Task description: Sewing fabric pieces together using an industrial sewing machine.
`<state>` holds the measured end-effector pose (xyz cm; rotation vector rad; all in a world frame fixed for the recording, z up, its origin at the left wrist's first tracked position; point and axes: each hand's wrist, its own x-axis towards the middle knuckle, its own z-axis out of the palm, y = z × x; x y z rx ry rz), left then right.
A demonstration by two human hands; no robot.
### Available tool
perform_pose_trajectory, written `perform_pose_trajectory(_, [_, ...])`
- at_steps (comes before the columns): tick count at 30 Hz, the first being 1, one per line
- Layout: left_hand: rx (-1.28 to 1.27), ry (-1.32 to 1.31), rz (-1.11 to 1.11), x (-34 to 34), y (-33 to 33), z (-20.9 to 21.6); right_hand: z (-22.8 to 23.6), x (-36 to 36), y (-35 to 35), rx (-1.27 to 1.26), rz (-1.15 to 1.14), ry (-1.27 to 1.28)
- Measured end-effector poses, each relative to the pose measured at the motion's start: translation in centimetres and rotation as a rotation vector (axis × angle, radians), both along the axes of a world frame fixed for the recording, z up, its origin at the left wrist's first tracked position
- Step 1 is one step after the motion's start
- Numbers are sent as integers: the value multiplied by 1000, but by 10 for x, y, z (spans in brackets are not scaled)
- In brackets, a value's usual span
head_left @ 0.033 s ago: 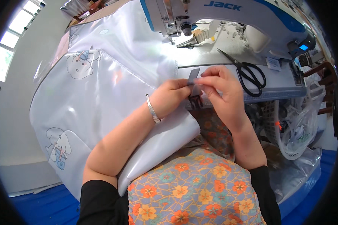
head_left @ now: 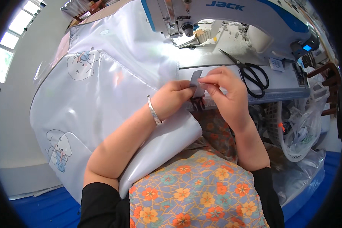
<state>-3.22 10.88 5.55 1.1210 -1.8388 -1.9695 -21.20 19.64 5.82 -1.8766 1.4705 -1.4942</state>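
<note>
My left hand (head_left: 173, 97) is closed, thumb and forefinger pinching a short grey strap (head_left: 195, 77). At the strap's lower end hangs a dark plastic buckle (head_left: 198, 103). Just right of the strap, my right hand (head_left: 227, 89) has its thumb and forefinger pressed together; whatever small bit may be between them is too small to name. A large glossy white sheet (head_left: 114, 102) with cartoon animal prints spreads under and beyond my left forearm. Its folded edge lies against the flowered apron (head_left: 193, 186) on my lap.
Ahead stands a white and blue sewing machine (head_left: 231, 15), its lamp shining on the bed. Black-handled scissors (head_left: 254, 80) lie on the table right of my right hand. Lower right, a white plastic basket (head_left: 275, 125) holds clear plastic bags (head_left: 306, 129).
My right fingertips have shifted slightly, and more of the grey strap shows between the hands. My left hand stays in place.
</note>
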Motion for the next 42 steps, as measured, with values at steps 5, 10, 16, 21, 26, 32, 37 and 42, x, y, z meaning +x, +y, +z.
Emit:
perform_pose_trajectory(5, [1,-1,-65,3,0,5,5,-2,-21,-44,-1,-12])
perform_pose_trajectory(10, [443,464,79,2,-2,5,3,1,-29,282,101,-423])
perform_pose_trajectory(16, [-390,72,172,10,-27,-7,-11,1,-53,263,49,-433])
perform_pose_trajectory(21, [-1550,-123,182,14,-81,-17,-26,0,-100,12,-83,252])
perform_pose_trajectory(26, [-1833,-138,205,10,-118,-30,-43,5,-137,-205,-160,591])
perform_pose_trajectory(32, [-1548,-112,-104,11,-113,-42,-59,-5,-134,-113,-62,682])
perform_pose_trajectory(37, [-1512,-205,-171,12,-110,-42,-37,24,-68,15,-18,656])
perform_pose_trajectory(42, [-1560,-269,-173,9,-108,-49,-67,50,21,563,284,141])
